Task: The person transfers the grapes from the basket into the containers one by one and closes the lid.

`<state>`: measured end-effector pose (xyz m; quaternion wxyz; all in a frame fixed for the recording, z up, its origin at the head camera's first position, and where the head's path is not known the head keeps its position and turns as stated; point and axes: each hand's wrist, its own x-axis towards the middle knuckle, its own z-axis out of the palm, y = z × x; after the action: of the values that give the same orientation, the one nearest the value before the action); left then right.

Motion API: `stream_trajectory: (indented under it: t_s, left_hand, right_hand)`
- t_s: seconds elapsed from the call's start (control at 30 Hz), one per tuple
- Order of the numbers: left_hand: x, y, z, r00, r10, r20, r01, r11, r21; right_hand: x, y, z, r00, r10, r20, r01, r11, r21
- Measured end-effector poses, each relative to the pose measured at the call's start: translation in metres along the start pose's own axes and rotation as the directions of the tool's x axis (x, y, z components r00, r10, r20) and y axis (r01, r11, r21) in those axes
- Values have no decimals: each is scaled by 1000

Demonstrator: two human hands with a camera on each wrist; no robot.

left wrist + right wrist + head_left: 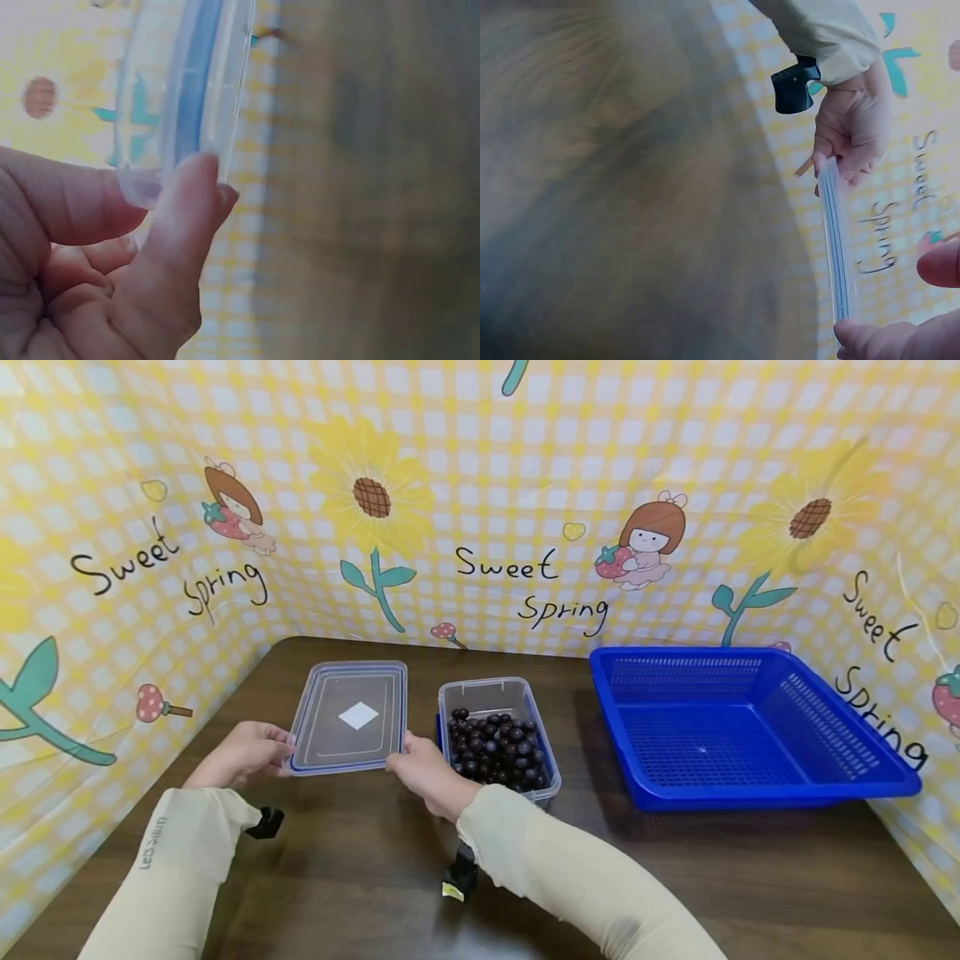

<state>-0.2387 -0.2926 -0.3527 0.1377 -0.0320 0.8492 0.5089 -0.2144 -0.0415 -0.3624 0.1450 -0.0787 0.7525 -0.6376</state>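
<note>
A clear rectangular lid [330, 693] with a blue seal and a white diamond label is held between both hands, tilted above the table. My left hand [251, 750] pinches its near left corner; in the left wrist view, the thumb and fingers [184, 217] meet on the rim. At the near right corner, my right hand [435, 774] grips the edge, while one digit stands off from the lid in the right wrist view. Just right of that hand sits a clear plastic container [551, 768] of dark round grapes [498, 747], its near left corner partly hidden by the hand.
A large blue plastic basket [697, 727] with slotted sides stands at the right of the brown wooden table [337, 877]. A yellow checked cloth [495, 460] hangs around the table's back and sides. Black wrist mounts [265, 823] hang below both wrists.
</note>
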Motion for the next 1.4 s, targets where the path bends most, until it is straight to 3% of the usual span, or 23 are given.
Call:
stream_trajectory:
  t_s: [0.1,0.17,0.43,0.53,0.63,0.77,0.93,1.07,1.17,1.23,1.3,1.4]
  left_hand:
    - [-5,11,-3,999,30,-9,-30,999,31]
    - [-7,15,-2,999,38,-14,-38,999,3]
    - [-2,36,25,994,106,-36,-110,985,-133]
    - [-1,49,36,989,138,-47,-144,973,-182]
    - [-1,59,48,984,170,-45,-176,958,-227]
    - [-1,70,63,981,194,-19,-192,946,-263]
    - [-4,81,76,975,221,32,-203,936,-288]
    - [-13,90,81,973,222,65,-195,939,-283]
    - [-21,98,86,973,220,73,-192,942,-275]
    - [-24,104,90,971,227,73,-199,940,-278]
    - [-26,108,93,971,231,68,-203,936,-287]
    - [-28,111,95,970,232,75,-201,934,-296]
  right_hand:
    - [-4,-8,-7,1000,-2,22,2,1000,31]
    - [-6,-9,-12,1000,-7,23,7,999,41]
    - [-13,-3,-59,997,-65,31,56,975,217]
    - [-15,-4,-80,994,-110,8,105,969,225]
    - [-16,-3,-98,986,-167,-24,169,975,145]
    - [-14,4,-117,967,-253,-43,251,967,-39]
    - [-12,9,-134,919,-386,-87,347,892,-289]
    - [-8,13,-146,885,-440,-151,372,864,-340]
    - [-7,17,-154,845,-494,-205,421,851,-315]
    - [-7,19,-158,790,-570,-228,478,804,-353]
    - [-7,20,-161,707,-667,-235,542,725,-425]
    - [-6,22,-164,552,-801,-232,601,575,-555]
